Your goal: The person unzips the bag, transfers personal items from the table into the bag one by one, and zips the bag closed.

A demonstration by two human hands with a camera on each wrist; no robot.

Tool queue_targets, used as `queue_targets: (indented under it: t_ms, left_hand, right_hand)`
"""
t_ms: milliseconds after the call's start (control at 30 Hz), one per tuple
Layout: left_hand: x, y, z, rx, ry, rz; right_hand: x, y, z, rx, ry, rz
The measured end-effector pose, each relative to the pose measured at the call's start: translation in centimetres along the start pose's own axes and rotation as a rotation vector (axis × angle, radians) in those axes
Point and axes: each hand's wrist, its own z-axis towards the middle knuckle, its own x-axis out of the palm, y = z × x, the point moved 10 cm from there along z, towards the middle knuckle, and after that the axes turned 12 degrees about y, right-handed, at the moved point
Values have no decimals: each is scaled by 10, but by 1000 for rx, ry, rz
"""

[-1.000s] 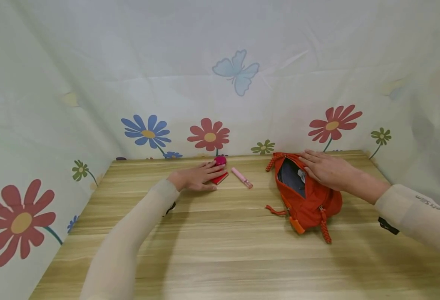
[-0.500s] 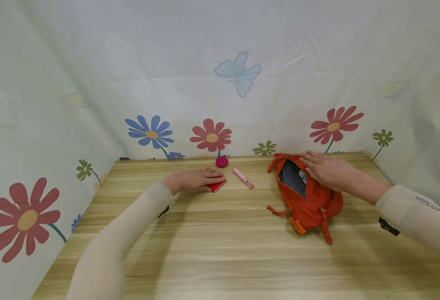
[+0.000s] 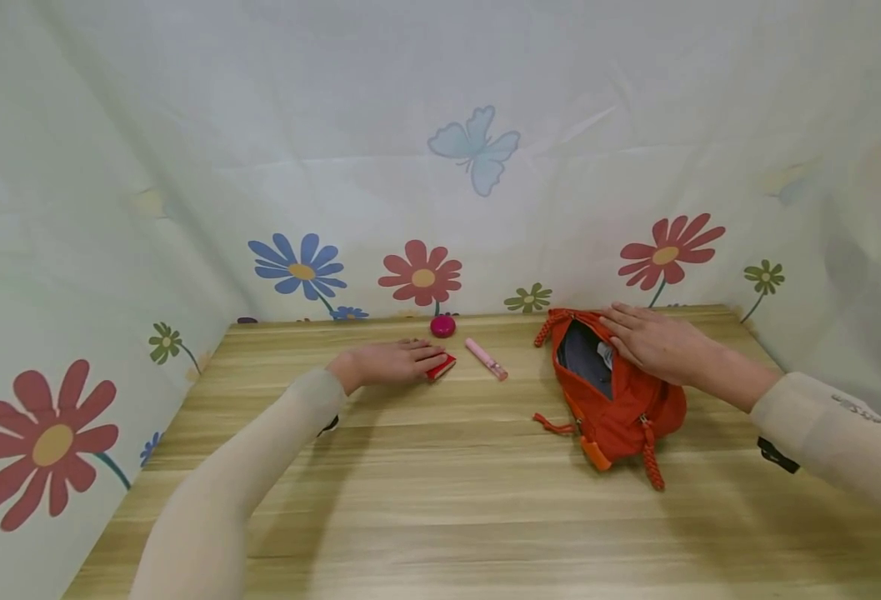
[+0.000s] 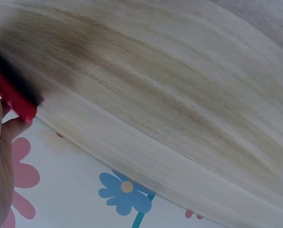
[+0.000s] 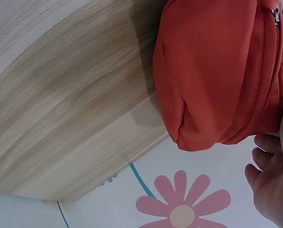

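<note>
Head view: my left hand (image 3: pixel 389 364) lies flat, fingers straight, on the red case (image 3: pixel 441 367); my right hand (image 3: pixel 653 342) presses, fingers extended, on the orange pouch (image 3: pixel 620 408).

Bright, even light; blurred left-wrist view
</note>
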Motion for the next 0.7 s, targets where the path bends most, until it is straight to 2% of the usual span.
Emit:
queue_targets:
  t_ms: [200,333,433,700]
  left_hand:
    - [-7,0,2,-17,-31,70]
    - [-11,2,1,-19,-59,38]
    - [-13,3,0,-13,-90,-3]
    - [-20,1,-8,1,-204,60]
  right_hand:
    - [0,0,1,-3,-2,3]
    - [1,1,2,-12,-6,0]
    - [2,0,2,-11,-3,-8]
    - [3,-1,3,-2,11,1]
